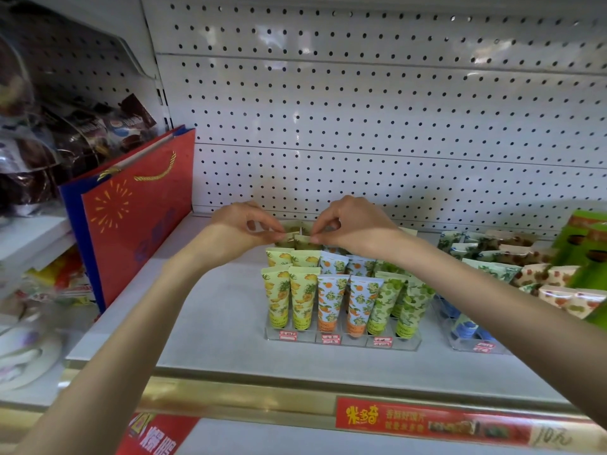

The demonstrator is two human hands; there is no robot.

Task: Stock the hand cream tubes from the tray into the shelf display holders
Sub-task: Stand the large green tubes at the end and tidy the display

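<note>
Both forearms reach in from the near edge, crossing the gold shelf rail [230, 389]. Left hand [244, 224] pinches the crimped top of an olive tube [285, 239] in the far row of the clear display holder [407, 343]. Right hand [356, 224] pinches the neighbouring tube [303, 241], just right of it. Yellow tubes [289, 297], orange tubes [341, 300] and green tubes [394, 303] stand upright in the nearer rows. Red gift bag [138, 218] at left; second holder [460, 344] at right.

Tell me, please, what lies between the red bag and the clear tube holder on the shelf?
Only bare grey shelf lies between the red bag and the holder; the left forearm crosses above that stretch. The head view shows it.
</note>
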